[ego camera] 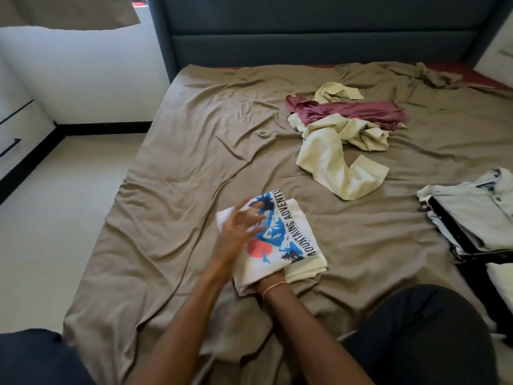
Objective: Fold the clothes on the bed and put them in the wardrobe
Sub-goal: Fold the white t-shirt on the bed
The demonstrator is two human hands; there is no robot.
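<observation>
A folded white T-shirt [288, 245] with a blue and red mountain print lies on the brown bed sheet [180, 162] near the front of the bed. My left hand [238, 232] rests flat on its top with fingers spread. My right hand is slid under the shirt's near edge and is hidden; only the wrist with a thin bracelet [273, 286] shows. Farther back lie unfolded clothes: a pale yellow garment [333, 159] and a maroon garment [358, 112].
A stack of folded light and dark clothes [472, 218] sits at the bed's right edge. A dark padded headboard [319, 37] closes the far end. White drawers with black handles [14, 140] stand at left beyond a strip of pale floor [55, 232].
</observation>
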